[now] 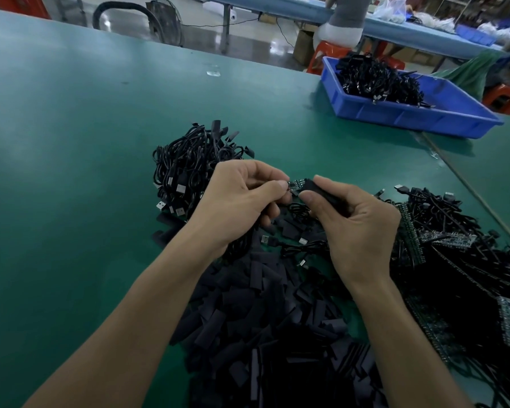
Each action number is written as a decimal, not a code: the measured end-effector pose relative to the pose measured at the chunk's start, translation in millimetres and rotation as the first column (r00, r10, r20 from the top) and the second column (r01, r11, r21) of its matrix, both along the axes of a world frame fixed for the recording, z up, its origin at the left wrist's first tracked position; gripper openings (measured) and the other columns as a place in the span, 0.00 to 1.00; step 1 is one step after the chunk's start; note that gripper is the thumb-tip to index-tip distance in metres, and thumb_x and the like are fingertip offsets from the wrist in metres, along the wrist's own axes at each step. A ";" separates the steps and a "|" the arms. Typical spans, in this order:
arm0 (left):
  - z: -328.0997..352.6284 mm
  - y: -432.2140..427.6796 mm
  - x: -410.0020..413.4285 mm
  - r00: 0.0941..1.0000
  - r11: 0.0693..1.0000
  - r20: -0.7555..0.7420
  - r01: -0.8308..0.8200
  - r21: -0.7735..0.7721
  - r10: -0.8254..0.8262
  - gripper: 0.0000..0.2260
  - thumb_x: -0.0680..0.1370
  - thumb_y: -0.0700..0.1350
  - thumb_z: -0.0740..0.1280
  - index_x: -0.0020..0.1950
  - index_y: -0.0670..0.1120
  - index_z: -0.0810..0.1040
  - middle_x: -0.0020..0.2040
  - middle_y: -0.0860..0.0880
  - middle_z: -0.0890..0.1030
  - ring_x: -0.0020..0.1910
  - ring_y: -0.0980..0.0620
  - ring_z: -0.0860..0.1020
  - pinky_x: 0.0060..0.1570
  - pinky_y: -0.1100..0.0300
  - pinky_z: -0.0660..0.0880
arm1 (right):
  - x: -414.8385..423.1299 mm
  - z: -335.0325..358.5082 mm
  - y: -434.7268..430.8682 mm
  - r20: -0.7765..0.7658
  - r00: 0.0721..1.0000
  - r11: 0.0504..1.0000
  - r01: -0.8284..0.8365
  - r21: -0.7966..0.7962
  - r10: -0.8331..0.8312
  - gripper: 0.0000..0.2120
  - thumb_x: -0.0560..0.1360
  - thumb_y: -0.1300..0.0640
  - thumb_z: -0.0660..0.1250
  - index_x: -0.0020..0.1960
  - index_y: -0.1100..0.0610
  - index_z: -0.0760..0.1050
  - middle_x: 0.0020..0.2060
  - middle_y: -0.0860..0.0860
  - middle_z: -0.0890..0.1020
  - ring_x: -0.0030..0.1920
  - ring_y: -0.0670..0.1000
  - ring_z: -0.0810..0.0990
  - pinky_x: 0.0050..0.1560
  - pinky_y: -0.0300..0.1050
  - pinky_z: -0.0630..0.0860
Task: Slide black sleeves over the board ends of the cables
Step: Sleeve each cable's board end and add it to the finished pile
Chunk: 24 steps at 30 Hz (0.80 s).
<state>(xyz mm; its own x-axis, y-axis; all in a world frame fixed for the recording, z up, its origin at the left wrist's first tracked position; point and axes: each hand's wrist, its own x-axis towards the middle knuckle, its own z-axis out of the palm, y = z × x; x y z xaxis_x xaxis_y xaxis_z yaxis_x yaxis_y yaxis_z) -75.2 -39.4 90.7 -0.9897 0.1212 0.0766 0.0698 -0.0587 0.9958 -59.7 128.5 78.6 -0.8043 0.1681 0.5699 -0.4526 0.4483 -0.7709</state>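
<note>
Step in hand: sleeving 1 cable, sleeve mouth at the board tip

Left hand (242, 198): thumb and forefinger pinch the small circuit board (297, 184) at its cable end. The cable runs hidden under the palm.

Right hand (357, 222): thumb and curled fingers grip 1 black sleeve (317, 188), its open end touching the board's free end. Cannot tell how much board is inside.

Judged: insertion barely started, most of the board bare. The next move calls for holding sleeve and board in line, then pushing the sleeve toward the left hand until the board is covered.

Loose sleeve pile (262, 319) lies below both wrists; cable heap (189, 166) beyond the left hand; unsleeved boards (454, 248) right of the right hand
</note>
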 end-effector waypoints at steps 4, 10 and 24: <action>-1.3 -8.1 -4.1 0.999 0.995 -0.007 0.035 -0.088 -0.036 0.06 0.79 0.36 0.69 0.45 0.45 0.82 0.34 0.49 0.85 0.27 0.59 0.75 0.26 0.67 0.72 | -4.1 4.7 8.1 0.078 0.990 0.992 -0.124 0.031 0.122 0.13 0.67 0.48 0.76 0.51 0.43 0.82 0.43 0.34 0.84 0.44 0.39 0.85 0.49 0.34 0.80; -1.4 -14.0 -5.6 0.992 0.980 0.003 0.125 -0.152 -0.126 0.04 0.79 0.37 0.69 0.47 0.44 0.82 0.30 0.53 0.82 0.27 0.60 0.75 0.27 0.68 0.72 | -10.4 14.6 14.7 0.211 0.921 0.935 -0.348 0.072 0.326 0.12 0.66 0.49 0.77 0.50 0.44 0.84 0.44 0.39 0.87 0.44 0.42 0.86 0.46 0.35 0.80; -6.2 -12.7 -5.7 0.967 0.956 -0.255 -0.080 -0.281 0.006 0.06 0.72 0.45 0.79 0.44 0.49 0.83 0.36 0.48 0.85 0.33 0.47 0.83 0.41 0.48 0.82 | -13.0 6.9 19.7 0.173 0.947 0.962 -0.272 -0.005 0.269 0.06 0.71 0.55 0.76 0.47 0.47 0.84 0.34 0.45 0.85 0.30 0.44 0.81 0.34 0.31 0.73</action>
